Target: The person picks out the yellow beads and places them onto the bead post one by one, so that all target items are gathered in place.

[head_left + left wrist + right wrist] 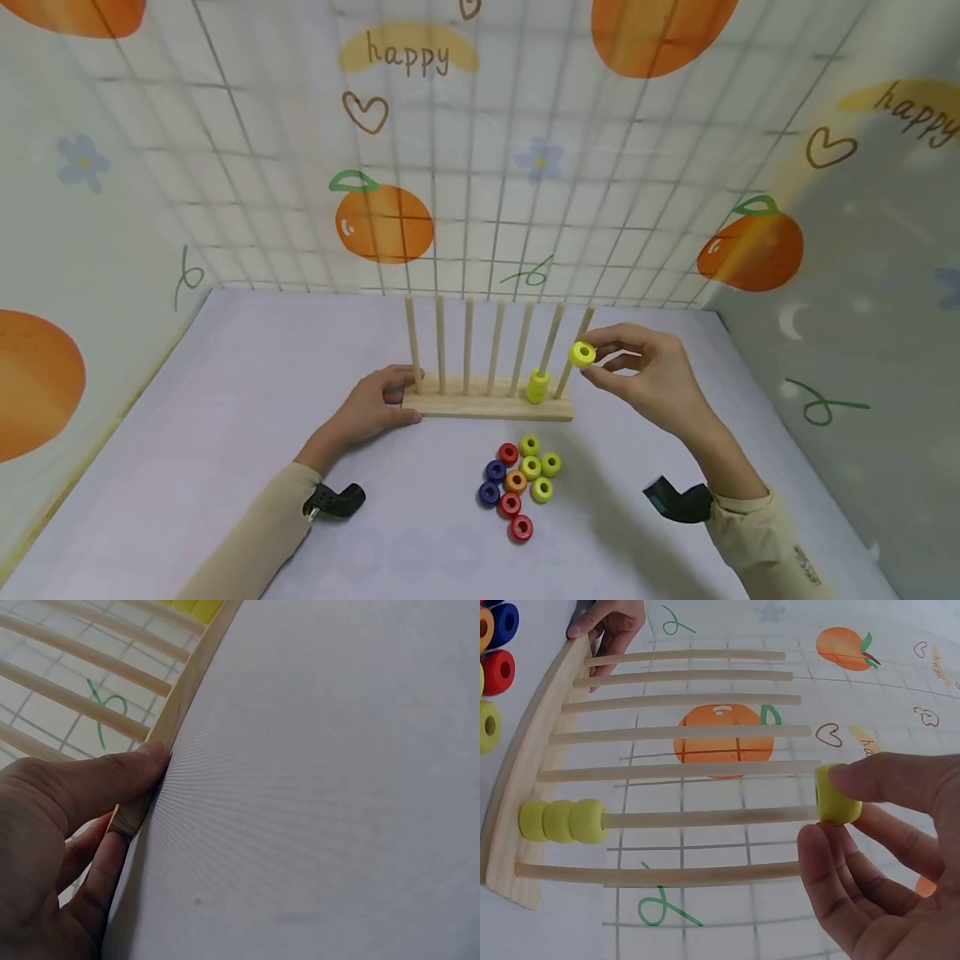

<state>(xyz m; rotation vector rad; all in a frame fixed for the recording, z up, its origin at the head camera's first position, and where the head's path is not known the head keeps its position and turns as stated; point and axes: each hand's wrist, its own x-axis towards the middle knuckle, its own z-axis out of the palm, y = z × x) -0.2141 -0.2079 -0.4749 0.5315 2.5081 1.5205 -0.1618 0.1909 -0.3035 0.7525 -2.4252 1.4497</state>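
A wooden peg stand (487,407) with several upright pegs stands on the table. My left hand (367,406) grips the left end of its base, with the thumb (124,776) along the front edge. Between thumb and fingertips, my right hand (652,375) pinches a yellow bead (840,799). In the right wrist view this bead is at the tip of the second peg from the right; whether the peg enters its hole I cannot tell. Three yellow beads (559,820) are stacked at the foot of that same peg. The other pegs are bare.
Loose beads lie in front of the stand: several yellow ones (542,498), red ones (517,537), two blue ones (483,503) and an orange one (511,490). Behind the table hangs a white grid-patterned curtain (285,183) with oranges printed on it.
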